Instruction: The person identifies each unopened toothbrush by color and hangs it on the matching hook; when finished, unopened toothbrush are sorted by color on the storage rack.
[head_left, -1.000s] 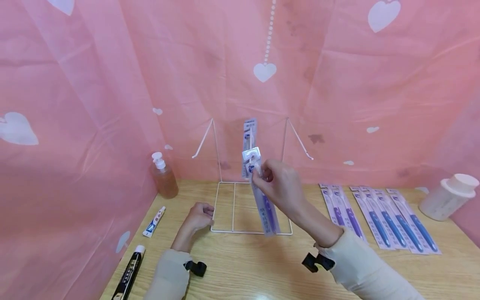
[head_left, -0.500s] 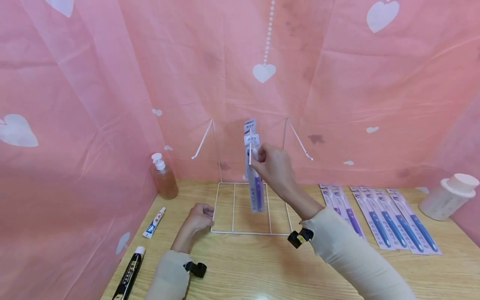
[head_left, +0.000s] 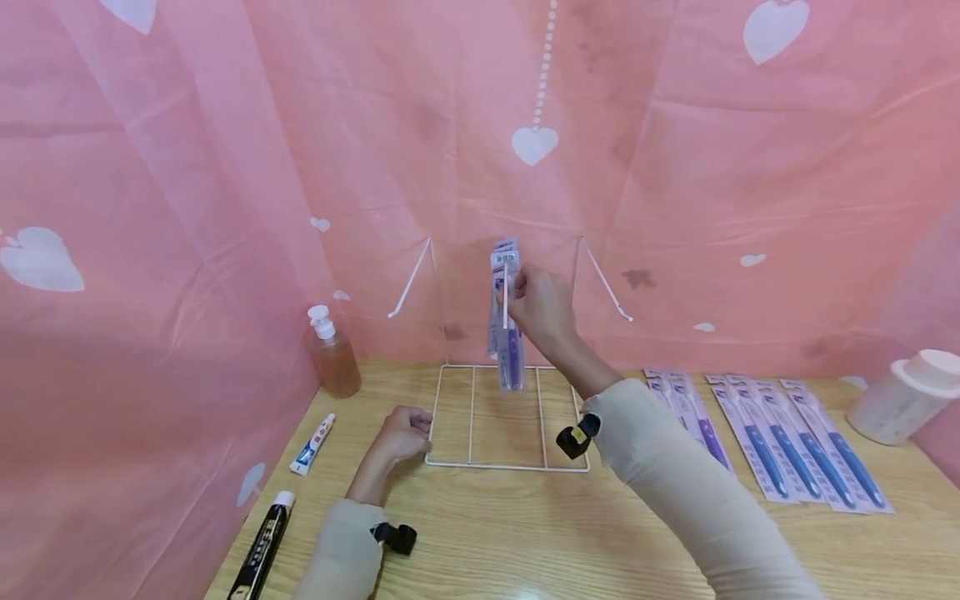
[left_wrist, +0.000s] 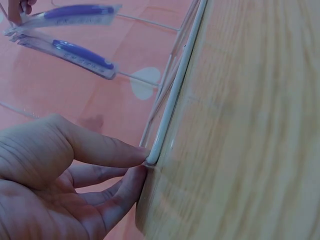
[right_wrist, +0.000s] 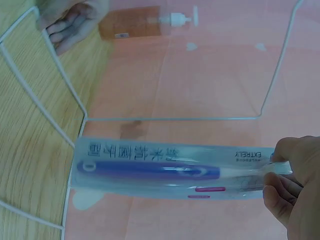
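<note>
My right hand (head_left: 546, 310) pinches a packaged purple toothbrush (head_left: 512, 367) near its head end. The package hangs upright on the white middle hook (head_left: 506, 300) of a wire rack (head_left: 507, 469), and the hook's tip sticks out in front of it. Behind it on the same hook hangs another packaged toothbrush (left_wrist: 82, 57), mostly covered in the head view. With thumb and fingers, my left hand (head_left: 401, 433) pinches the front left corner of the rack's base, as the left wrist view shows close up. The held package's top is partly hidden by my fingers in the right wrist view.
Several packaged toothbrushes, purple (head_left: 693, 417) and blue (head_left: 798, 442), lie at the right. A white bottle (head_left: 896, 400) lies beyond them. At the left are a pump bottle (head_left: 333, 362), a small tube (head_left: 312, 444) and a black tube (head_left: 261, 546). The rack's side hooks (head_left: 411, 279) bear nothing.
My right hand has moved up and back with the toothbrush, which has gone from in front of the middle hook onto it and back toward the other package. My left hand stays at the rack.
</note>
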